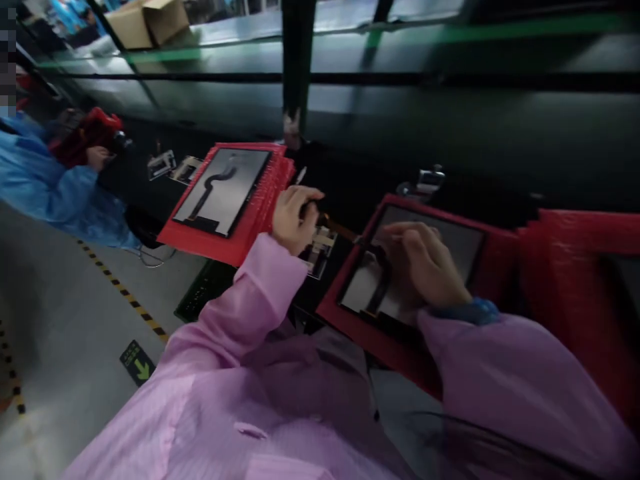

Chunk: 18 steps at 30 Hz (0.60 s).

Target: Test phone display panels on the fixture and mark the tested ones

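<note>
My left hand (295,219) is curled beside a small circuit board (320,250), thumb and fingers drawn together. A brown ribbon cable (343,230) runs from near its fingertips toward a flat display panel (357,287). What those fingertips hold, if anything, is hidden. Above the panel, my right hand (425,257) has its fingers pressed together close to the panel's black flex cable (383,277); what is in them cannot be made out. The panel lies on a red foam sheet (335,310).
To the left, another display panel (225,190) rests on stacked red sheets (267,213). More red sheets (550,267) stand at right. A metal fixture (430,180) sits behind. A co-worker in a blue sleeve (65,193) works at far left. A dark post (297,67) rises behind the bench.
</note>
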Each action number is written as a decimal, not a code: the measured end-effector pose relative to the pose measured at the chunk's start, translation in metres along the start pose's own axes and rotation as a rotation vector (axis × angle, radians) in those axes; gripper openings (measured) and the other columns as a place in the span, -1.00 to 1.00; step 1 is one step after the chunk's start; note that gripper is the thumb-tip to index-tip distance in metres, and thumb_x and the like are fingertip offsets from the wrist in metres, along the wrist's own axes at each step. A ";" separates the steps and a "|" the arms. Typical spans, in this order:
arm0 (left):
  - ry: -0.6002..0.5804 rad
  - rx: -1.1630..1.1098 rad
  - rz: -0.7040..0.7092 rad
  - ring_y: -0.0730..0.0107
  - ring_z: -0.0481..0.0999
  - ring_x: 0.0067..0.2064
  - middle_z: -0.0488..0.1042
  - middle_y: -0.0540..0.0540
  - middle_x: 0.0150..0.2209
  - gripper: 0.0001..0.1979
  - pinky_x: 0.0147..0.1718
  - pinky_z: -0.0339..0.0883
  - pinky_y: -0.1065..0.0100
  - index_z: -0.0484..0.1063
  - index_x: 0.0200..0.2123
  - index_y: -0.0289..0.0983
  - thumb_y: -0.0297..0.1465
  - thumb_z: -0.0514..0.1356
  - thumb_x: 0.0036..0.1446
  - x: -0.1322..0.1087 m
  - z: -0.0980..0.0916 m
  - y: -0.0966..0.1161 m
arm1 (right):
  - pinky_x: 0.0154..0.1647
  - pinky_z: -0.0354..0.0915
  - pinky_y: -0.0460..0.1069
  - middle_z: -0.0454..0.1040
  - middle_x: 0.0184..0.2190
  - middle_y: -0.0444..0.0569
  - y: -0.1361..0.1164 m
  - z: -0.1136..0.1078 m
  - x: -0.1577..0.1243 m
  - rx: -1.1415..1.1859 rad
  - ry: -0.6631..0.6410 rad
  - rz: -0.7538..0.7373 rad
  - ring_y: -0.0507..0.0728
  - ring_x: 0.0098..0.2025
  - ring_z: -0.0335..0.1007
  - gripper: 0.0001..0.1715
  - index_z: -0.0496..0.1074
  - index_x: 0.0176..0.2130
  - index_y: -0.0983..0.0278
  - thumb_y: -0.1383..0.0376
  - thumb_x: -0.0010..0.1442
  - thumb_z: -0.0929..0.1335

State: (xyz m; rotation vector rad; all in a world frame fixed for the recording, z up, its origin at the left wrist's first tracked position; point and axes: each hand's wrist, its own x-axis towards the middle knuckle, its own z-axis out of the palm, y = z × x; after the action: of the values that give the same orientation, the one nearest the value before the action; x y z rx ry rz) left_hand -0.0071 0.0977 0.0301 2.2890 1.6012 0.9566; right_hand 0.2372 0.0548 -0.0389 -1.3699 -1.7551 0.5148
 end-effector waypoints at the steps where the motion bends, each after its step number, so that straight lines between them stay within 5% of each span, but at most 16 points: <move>1: -0.004 0.018 -0.016 0.21 0.43 0.08 0.50 -0.21 -0.01 -0.67 0.18 0.29 0.11 0.45 -0.07 -0.25 -0.57 -0.04 0.24 -0.017 -0.001 -0.002 | 0.03 0.32 0.24 0.56 -0.13 0.13 -0.002 -0.001 0.001 0.036 0.015 0.026 0.30 -0.03 0.41 -0.37 0.44 -0.11 0.13 -0.18 0.41 0.05; 7: -0.111 0.205 0.076 -0.02 0.31 0.27 0.35 -0.32 0.22 -0.64 0.27 0.24 -0.05 0.42 0.11 -0.26 -0.45 0.06 0.28 -0.099 0.011 -0.001 | 0.09 0.26 0.20 0.56 -0.18 0.08 -0.015 -0.005 0.009 0.067 0.038 0.055 0.25 -0.06 0.40 -0.26 0.45 -0.17 0.16 -0.28 0.37 0.04; 18: -0.112 0.318 0.123 -0.06 0.32 0.29 0.30 -0.33 0.29 -0.62 0.25 0.24 -0.06 0.51 0.13 -0.20 -0.47 0.07 0.31 -0.099 0.017 0.004 | 0.08 0.30 0.24 0.54 -0.20 0.04 -0.017 -0.010 0.013 0.028 0.156 0.072 0.22 -0.09 0.42 -0.36 0.47 -0.19 0.20 -0.12 0.45 0.06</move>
State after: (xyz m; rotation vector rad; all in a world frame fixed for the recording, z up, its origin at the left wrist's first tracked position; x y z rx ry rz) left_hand -0.0143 0.0108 -0.0200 2.6239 1.6849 0.6198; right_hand 0.2342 0.0593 -0.0160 -1.4192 -1.5726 0.4567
